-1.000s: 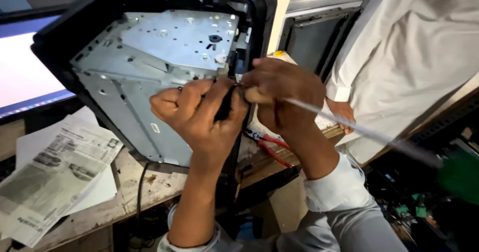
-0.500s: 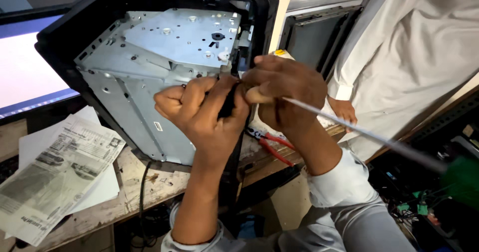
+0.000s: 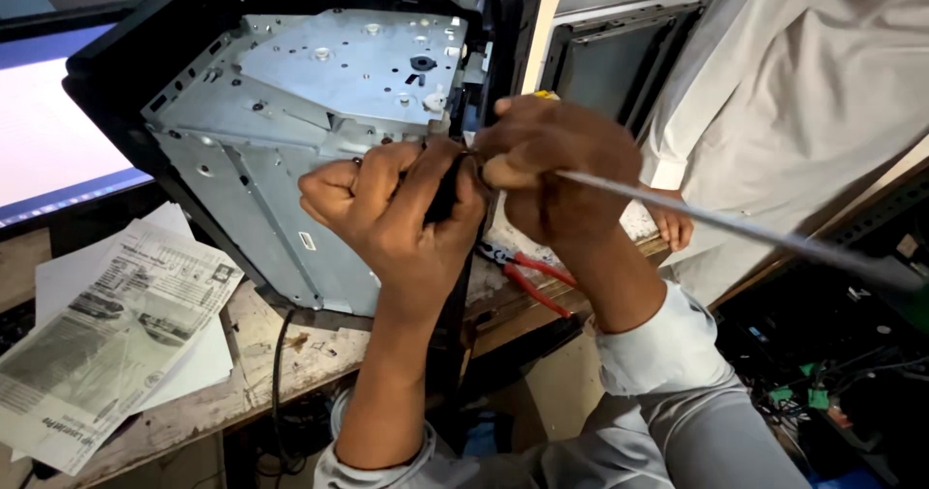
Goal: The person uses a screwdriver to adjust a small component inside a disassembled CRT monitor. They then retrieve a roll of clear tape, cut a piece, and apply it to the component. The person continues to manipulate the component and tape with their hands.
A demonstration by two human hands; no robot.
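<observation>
Steel screwdriver shaft (image 3: 697, 216) pointing right-downward

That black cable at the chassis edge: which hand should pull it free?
Probably left. The left hand already grips the black cable beside the metal chassis, while the right hand is occupied with a long thin rod.

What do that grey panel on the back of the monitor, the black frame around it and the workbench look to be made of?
The grey panel looks like bare sheet metal: dull silvery sheen, stamped folds, punched holes and screws. The black frame seems moulded plastic, smooth and slightly glossy, though painted metal can't be ruled out. The workbench appears to be worn wood: pale, scuffed and stained, with a rough edge.
</observation>
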